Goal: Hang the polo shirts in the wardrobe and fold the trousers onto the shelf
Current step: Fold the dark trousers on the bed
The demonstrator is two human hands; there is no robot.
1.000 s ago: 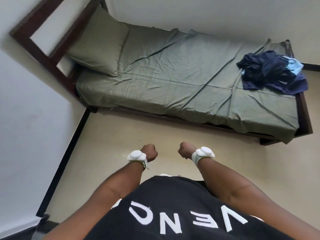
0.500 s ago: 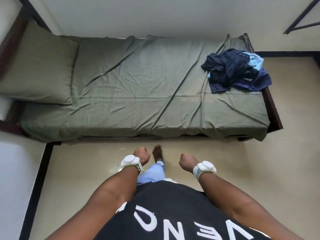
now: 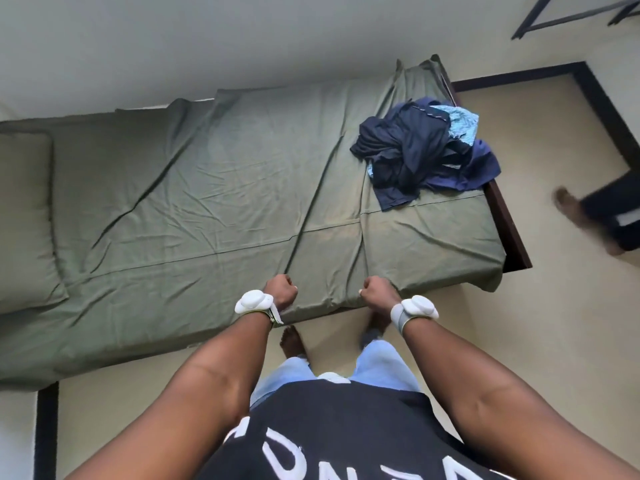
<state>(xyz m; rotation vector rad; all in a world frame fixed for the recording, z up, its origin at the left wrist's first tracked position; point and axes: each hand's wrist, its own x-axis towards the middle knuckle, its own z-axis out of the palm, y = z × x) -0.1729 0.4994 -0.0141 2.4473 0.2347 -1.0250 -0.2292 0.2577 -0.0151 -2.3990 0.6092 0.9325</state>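
Note:
A heap of dark navy clothes (image 3: 420,157), with a light blue patterned garment (image 3: 462,123) tucked in at its far side, lies on the right end of the bed (image 3: 214,202). Single shirts or trousers cannot be told apart in the heap. My left hand (image 3: 284,289) is a closed fist over the bed's near edge, holding nothing. My right hand (image 3: 375,292) is also a closed fist beside it, empty. Both wrists carry white bands. The heap is well beyond and to the right of both hands. No wardrobe or shelf is in view.
The bed has an olive green sheet and a matching pillow (image 3: 24,220) at its left end. Its dark wooden frame (image 3: 509,230) shows at the right end. Another person's foot and dark trouser leg (image 3: 602,216) are on the beige floor at right. A dark metal frame (image 3: 568,15) stands top right.
I have stepped up to the bed and turned right, so the clothes heap is nearer and the pillow has slid left. Another person's leg has come into view at right. Both fists stay closed.

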